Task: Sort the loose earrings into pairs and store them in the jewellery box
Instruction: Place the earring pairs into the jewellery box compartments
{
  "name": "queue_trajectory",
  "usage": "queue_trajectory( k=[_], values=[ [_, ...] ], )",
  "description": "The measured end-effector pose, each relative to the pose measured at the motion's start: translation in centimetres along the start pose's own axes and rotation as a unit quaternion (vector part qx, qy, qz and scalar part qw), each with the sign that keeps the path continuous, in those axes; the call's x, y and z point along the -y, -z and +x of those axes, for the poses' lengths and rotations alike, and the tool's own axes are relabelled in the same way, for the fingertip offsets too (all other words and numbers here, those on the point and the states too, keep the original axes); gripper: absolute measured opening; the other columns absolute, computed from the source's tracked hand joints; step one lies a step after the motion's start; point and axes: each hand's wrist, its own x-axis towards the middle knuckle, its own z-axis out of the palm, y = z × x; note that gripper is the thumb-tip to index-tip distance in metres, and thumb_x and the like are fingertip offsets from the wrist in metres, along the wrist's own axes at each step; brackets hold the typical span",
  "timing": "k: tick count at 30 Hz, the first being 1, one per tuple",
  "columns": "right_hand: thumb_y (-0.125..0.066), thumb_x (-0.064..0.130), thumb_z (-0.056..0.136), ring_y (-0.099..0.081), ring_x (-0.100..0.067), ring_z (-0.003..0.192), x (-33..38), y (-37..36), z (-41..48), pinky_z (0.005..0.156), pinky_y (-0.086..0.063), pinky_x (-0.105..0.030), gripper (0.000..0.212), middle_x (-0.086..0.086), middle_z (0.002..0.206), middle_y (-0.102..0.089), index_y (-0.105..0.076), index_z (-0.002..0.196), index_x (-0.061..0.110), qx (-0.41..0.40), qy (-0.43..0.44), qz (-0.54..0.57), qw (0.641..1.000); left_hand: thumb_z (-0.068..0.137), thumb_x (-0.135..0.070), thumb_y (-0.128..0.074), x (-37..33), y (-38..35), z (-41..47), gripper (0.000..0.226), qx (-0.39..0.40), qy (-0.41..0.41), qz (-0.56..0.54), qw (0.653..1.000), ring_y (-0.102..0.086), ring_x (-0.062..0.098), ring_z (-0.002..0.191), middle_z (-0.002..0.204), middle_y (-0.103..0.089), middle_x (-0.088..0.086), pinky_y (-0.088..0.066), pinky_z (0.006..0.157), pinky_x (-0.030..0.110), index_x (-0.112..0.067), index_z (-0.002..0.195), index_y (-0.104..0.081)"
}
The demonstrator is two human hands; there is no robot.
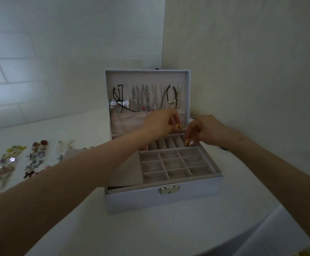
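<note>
The pale jewellery box (150,200) stands open on the white table, its lid upright with necklaces hanging inside. Its grey tray (170,164) has square compartments in front and ring rolls behind. My left hand (162,123) hovers over the back of the tray and pinches a gold earring (178,126). My right hand (204,131) pinches a matching gold earring (187,143) right at the ring rolls' right end. A reddish piece (144,147) shows at the rolls' left end, partly hidden by my left forearm.
Several loose earrings (21,159) lie in rows on the table at the far left, some hidden behind my left arm. A metal clasp (169,189) sits on the box front. Walls meet in a corner just behind the box. A dark cable (223,149) trails behind my right wrist.
</note>
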Motion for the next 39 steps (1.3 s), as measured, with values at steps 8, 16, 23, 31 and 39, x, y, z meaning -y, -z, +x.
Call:
queue_trajectory(
  k=[8,16,23,31,39],
  values=[
    [-0.081,0.017,0.069,-0.052,-0.005,0.075,-0.3,-0.9,0.7,0.06,-0.036,-0.016,0.015,0.01,0.074,-0.058,-0.077,0.083,0.017,-0.048,0.03,-0.09,0.994,0.075,-0.019,-0.075,-0.1,-1.5,1.9,0.019,-0.001,0.014,-0.001,1.0,-0.063,0.019,0.089,0.092,-0.069,0.003,-0.05,0.08,0.036,-0.018,0.089,-0.062],
    [-0.076,0.021,0.075,-0.054,0.001,0.066,-2.3,1.1,0.0,0.064,-0.042,-0.013,0.012,0.01,0.07,-0.061,-0.064,0.07,0.022,-0.234,0.028,0.064,0.97,0.074,-0.023,-0.076,-0.3,-3.1,1.9,0.02,0.023,-0.01,0.007,1.0,-0.056,0.015,0.084,0.087,-0.06,-0.003,-0.047,0.074,0.031,-0.018,0.088,-0.062],
    [-0.073,0.015,0.078,-0.052,0.011,0.057,-2.5,0.3,-0.7,0.056,-0.035,-0.003,0.01,0.013,0.063,-0.059,-0.066,0.072,0.018,-0.229,0.057,0.102,0.966,0.082,-0.021,-0.068,-0.4,-3.5,1.7,0.015,0.038,-0.024,0.049,0.998,-0.059,0.018,0.095,0.098,-0.066,0.001,-0.049,0.083,0.034,-0.016,0.095,-0.065],
    [-0.073,0.014,0.077,-0.051,0.011,0.057,-2.3,-0.2,-0.5,0.055,-0.034,-0.004,0.011,0.014,0.063,-0.059,-0.065,0.072,0.019,-0.223,0.064,0.114,0.966,0.088,-0.024,-0.058,-1.0,-3.7,1.3,0.015,-0.036,-0.114,0.21,0.97,-0.051,0.024,0.102,0.103,-0.059,0.007,-0.034,0.075,0.031,-0.015,0.096,-0.065],
    [-0.072,0.015,0.079,-0.05,0.013,0.058,-2.6,-0.5,-0.5,0.055,-0.034,-0.002,0.004,0.013,0.065,-0.059,-0.068,0.077,0.015,-0.213,0.054,0.107,0.97,0.092,-0.025,-0.05,-1.5,-3.6,1.2,0.021,-0.046,-0.116,0.253,0.959,-0.053,0.026,0.102,0.109,-0.057,0.01,-0.037,0.077,0.031,-0.01,0.098,-0.063]
  ],
)
